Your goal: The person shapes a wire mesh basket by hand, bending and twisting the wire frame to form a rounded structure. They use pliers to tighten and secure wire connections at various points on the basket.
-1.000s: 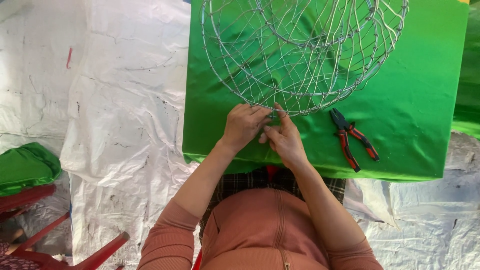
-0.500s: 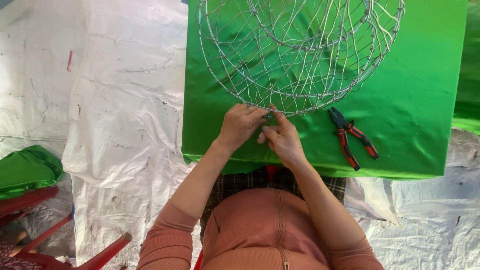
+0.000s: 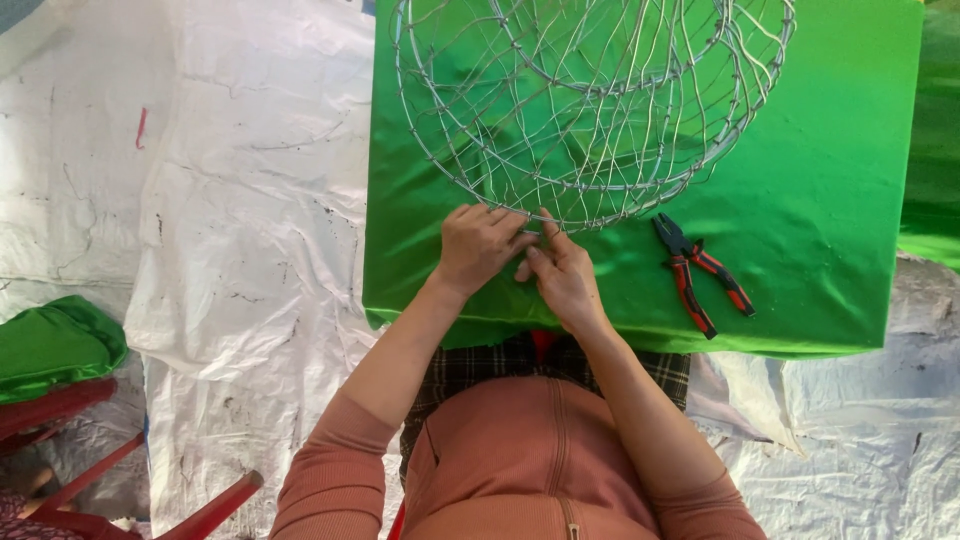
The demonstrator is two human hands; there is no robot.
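Pinching the near rim of the wire basket (image 3: 590, 110), the left hand (image 3: 478, 245) and right hand (image 3: 562, 275) met fingertip to fingertip near the table's (image 3: 850, 180) front edge, fingers closed on wire; pliers (image 3: 700, 272) lay just right, within reach.

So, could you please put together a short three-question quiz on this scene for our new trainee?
1. True or false: the pliers are held in the right hand.
2. Which part of the wire frame do both hands touch? A) its far edge B) its near edge C) its centre
3. Fill in: the wire frame and the pliers lie on a ____ cloth.

Key
1. False: the pliers lie on the cloth, to the right of both hands, apart from them.
2. B: the left hand and the right hand meet at the near edge.
3. Green.
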